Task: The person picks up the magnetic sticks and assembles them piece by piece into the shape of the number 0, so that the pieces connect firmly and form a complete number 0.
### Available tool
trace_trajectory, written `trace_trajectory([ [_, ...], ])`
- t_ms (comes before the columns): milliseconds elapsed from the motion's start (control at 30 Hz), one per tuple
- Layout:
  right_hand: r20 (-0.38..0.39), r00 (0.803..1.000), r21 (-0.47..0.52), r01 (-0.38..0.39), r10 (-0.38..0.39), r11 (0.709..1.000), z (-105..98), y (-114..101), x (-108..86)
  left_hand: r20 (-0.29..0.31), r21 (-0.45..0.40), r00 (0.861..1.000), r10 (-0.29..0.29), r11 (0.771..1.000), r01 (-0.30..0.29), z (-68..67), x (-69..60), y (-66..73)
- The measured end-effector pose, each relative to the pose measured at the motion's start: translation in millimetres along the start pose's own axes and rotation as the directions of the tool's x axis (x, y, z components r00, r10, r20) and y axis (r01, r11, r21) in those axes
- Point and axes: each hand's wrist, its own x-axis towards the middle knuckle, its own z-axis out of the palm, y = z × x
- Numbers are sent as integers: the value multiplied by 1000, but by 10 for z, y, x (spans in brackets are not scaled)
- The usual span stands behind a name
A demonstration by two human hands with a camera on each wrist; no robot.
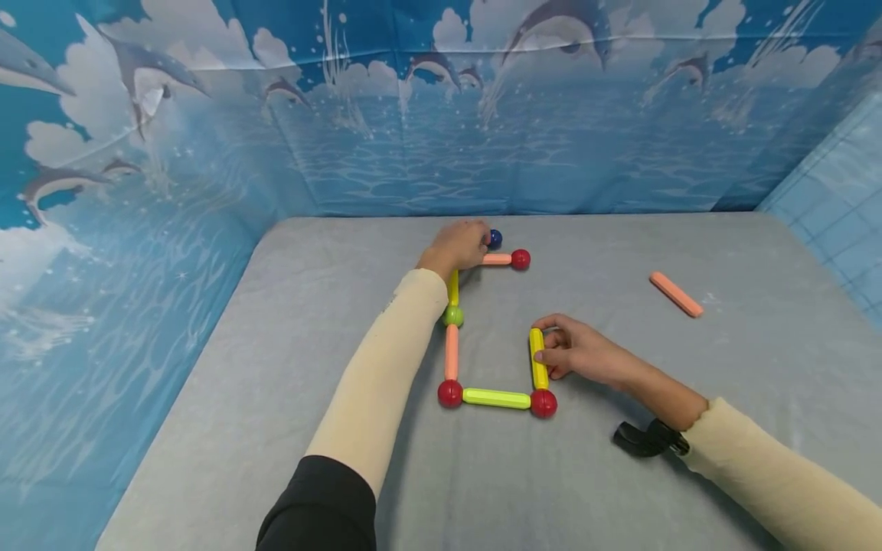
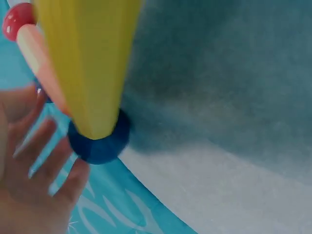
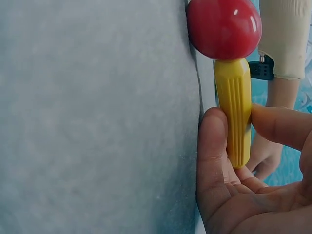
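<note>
My right hand (image 1: 579,352) pinches a yellow stick (image 1: 539,358) between thumb and fingers; its near end meets a red ball (image 1: 543,403). In the right wrist view the same stick (image 3: 234,112) stands against the red ball (image 3: 225,27). My left hand (image 1: 458,243) reaches to the far end of the chain, its fingertips at a blue ball (image 1: 494,239). The left wrist view shows its blurred fingers (image 2: 73,183) spread beside a larger-looking blue ball (image 2: 100,146), where a yellow stick (image 2: 90,58) and an orange stick (image 2: 41,63) meet.
The chain continues through a green ball (image 1: 452,316), an orange stick (image 1: 451,352), a red ball (image 1: 450,393) and a lime stick (image 1: 496,398). Another red ball (image 1: 521,259) ends the far orange stick. A loose orange stick (image 1: 676,294) lies on the grey tabletop (image 1: 689,367) at right.
</note>
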Motion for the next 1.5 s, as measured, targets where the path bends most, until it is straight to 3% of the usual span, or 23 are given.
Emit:
trace_trajectory([
  [67, 3, 1000, 0, -2, 2, 1000, 1, 7, 11, -44, -17, 998, -35, 999, 34, 11, 7, -7],
  [133, 5, 1000, 0, -6, 6, 1000, -2, 7, 14, -51, -43, 997, -53, 998, 51, 11, 10, 0],
  [300, 12, 1000, 6, -7, 7, 1000, -6, 9, 9, 75, -187, 996, -42, 981, 55, 13, 6, 10],
  [367, 13, 1000, 8, -5, 5, 1000, -6, 12, 8, 89, -214, 995, -48, 975, 66, 25, 8, 6],
  [800, 22, 1000, 17, 18, -18, 1000, -17, 32, -5, 44, -243, 998, -54, 968, 63, 88, 21, -50],
  [1100, 7, 1000, 22, 17, -17, 1000, -11, 40, -19, -40, -373, 998, -54, 927, 36, 75, 13, -114],
  [1200, -1, 1000, 28, 21, -21, 999, -3, 40, -30, -63, -401, 998, -2, 916, -24, -2, -40, -105],
  [1333, -20, 1000, 33, 20, -19, 999, 9, 31, -44, -55, -360, 991, 119, 924, -131, -107, -161, -29],
  [1400, -27, 999, 39, 20, -19, 999, 17, 26, -49, -39, -320, 981, 188, 928, -191, -129, -250, 25],
  [1500, -35, 999, 52, 17, -15, 998, 19, 31, -73, -1, -280, 952, 305, 914, -293, -105, -394, 122],
])
